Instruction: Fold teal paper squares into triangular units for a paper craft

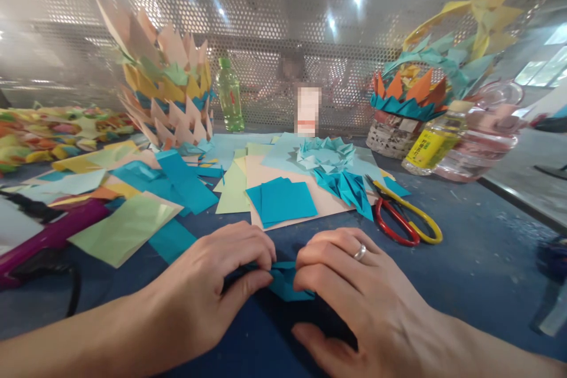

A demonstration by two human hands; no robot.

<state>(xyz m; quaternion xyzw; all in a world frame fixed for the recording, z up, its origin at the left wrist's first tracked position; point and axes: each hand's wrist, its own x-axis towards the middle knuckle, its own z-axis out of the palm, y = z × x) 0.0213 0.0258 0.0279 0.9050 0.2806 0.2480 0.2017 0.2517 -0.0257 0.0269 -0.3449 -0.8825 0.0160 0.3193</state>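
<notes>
The blue paper [287, 281] is showing creased, folded faces and a pointed lower edge, and is lying low over the desk [469, 260], between the two hands. The left hand [230, 271] is pinching its left end between thumb and fingers; the right hand [349, 283] is touching its right end with curled fingertips, thumb held apart. Beyond them, one pair of scissors [405, 218], one green bottle [231, 97] and one pale green ring [325, 154] are resting.
</notes>
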